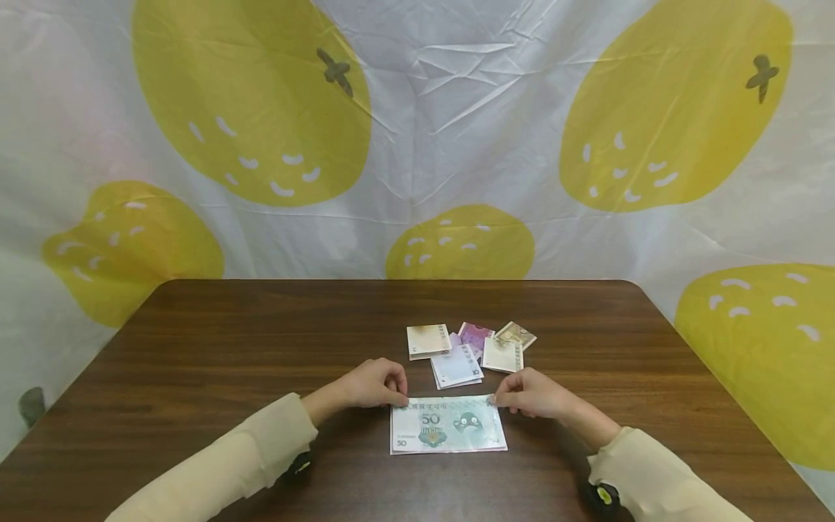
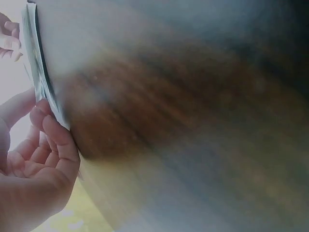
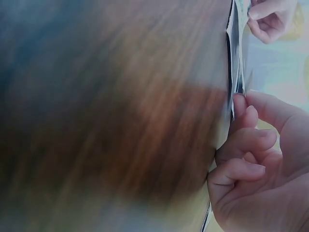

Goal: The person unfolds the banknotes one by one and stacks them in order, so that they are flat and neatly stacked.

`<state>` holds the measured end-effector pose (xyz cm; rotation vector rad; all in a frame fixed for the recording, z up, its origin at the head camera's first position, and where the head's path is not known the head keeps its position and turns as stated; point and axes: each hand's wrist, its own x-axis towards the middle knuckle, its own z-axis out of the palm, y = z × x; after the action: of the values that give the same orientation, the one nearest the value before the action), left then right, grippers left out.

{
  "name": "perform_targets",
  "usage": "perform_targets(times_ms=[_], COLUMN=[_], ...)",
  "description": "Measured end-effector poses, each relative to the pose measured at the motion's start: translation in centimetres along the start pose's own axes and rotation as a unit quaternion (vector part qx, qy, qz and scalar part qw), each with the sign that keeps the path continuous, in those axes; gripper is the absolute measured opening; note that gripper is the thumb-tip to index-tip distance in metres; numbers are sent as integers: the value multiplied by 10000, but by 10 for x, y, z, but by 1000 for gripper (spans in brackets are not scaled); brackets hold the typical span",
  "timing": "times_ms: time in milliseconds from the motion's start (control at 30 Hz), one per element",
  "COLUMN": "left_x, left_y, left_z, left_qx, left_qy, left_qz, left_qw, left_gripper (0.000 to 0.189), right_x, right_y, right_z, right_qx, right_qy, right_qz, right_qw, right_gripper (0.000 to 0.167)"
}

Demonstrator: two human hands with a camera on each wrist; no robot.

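A green-and-white 50 banknote (image 1: 449,428) lies at the near middle of the table, with the edge of another sheet showing beneath it. My left hand (image 1: 377,383) pinches its far left corner between thumb and fingers. At the far right corner my right hand (image 1: 531,394) pinches it too. Seen edge-on in the left wrist view, the banknote (image 2: 35,53) runs up from the left fingertips. In the right wrist view the banknote (image 3: 236,53) shows separate layers at its edge, right by the thumb and index finger.
Just beyond the hands lie several folded notes: a cream one (image 1: 428,341), a pale violet one (image 1: 458,367), a purple one (image 1: 475,336), a brownish one (image 1: 517,334) and another cream one (image 1: 502,354). Behind the brown wooden table (image 1: 293,312) hangs a lemon-print cloth (image 1: 457,145).
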<state>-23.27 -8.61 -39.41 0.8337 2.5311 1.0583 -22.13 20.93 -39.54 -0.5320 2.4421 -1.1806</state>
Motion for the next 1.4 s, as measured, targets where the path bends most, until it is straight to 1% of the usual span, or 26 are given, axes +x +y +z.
perform_targets(times_ms=[233, 367, 500, 667, 833, 933, 1033, 1167, 1267, 1400], left_x=[0, 1, 2, 2, 2, 2, 1, 2, 4, 9], left_y=[1, 0, -1, 0, 1, 1, -1, -4, -7, -11], left_z=[1, 2, 2, 2, 2, 2, 1, -2, -7, -14], left_qx=[155, 470, 752, 850, 919, 814, 679, 489, 225, -113], left_qy=[22, 60, 111, 155, 170, 178, 249, 446, 629, 932], left_qz=[125, 228, 285, 318, 376, 352, 264, 127, 14, -164], left_qw=[9998, 9986, 9967, 9958, 9949, 9959, 9970, 9977, 9978, 9955], left_gripper=[14, 15, 17, 17, 17, 17, 17, 14, 12, 10], right_x=[1, 1, 2, 3, 2, 2, 2, 2, 3, 7], right_y=[0, -2, -2, -3, -4, -3, -2, 0, 0, -3], right_z=[1, 2, 3, 4, 5, 5, 4, 1, -3, -9], right_qx=[-148, -288, -576, -831, -856, -738, -485, -87, 165, 401], right_qy=[54, 159, 273, 324, 373, 370, 351, 326, 338, 446], right_qz=[-30, -16, 44, 62, 27, 58, 103, 69, -41, -86], right_qw=[9999, 9995, 9980, 9960, 9956, 9966, 9982, 9994, 9993, 9982], right_gripper=[18, 18, 17, 15, 15, 16, 17, 18, 19, 21])
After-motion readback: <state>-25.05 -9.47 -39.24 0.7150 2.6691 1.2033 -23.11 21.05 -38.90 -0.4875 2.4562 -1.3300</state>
